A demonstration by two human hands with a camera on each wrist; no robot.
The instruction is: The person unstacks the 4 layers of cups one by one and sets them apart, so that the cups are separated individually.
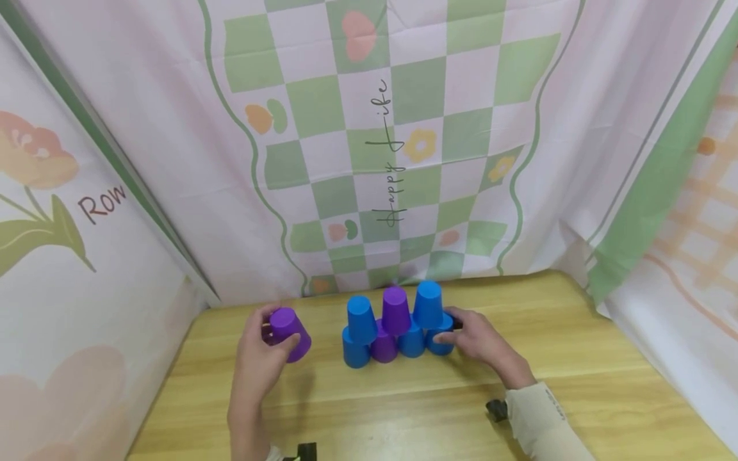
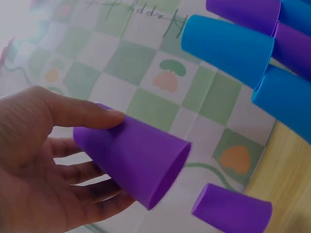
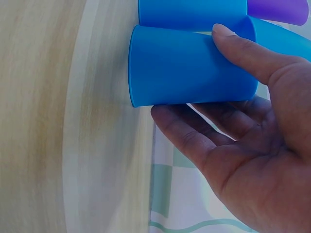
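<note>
I see the left hand pinching a tilted purple tapered plastic cup, left of a two-tier blue-and-purple cup stack; the right hand grips its bottom right-end blue tapered plastic cup on the wooden bench.

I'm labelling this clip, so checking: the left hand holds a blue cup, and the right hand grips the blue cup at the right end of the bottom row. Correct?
Not quite: the left hand holds a purple cup, not a blue one, as the left wrist view shows. The rest stands.
</note>
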